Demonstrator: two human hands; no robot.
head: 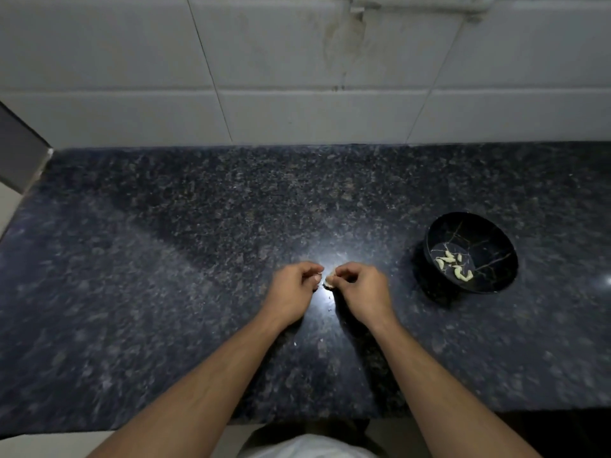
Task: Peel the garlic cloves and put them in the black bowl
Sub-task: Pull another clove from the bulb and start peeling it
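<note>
Speckled dark countertop, stained, perhaps damp, wall tiles

A single wide-angle view from a head-worn camera, looking forward and steeply down onto a dark speckled granite countertop. Both forearms enter from the bottom edge, at about 7 and 5 o'clock, and meet near centre, close to the lens. A white tiled wall fills the upper third, toward 12 o'clock. A black bowl sits toward 3 o'clock. Straight lines bow outward near the edges.
</note>
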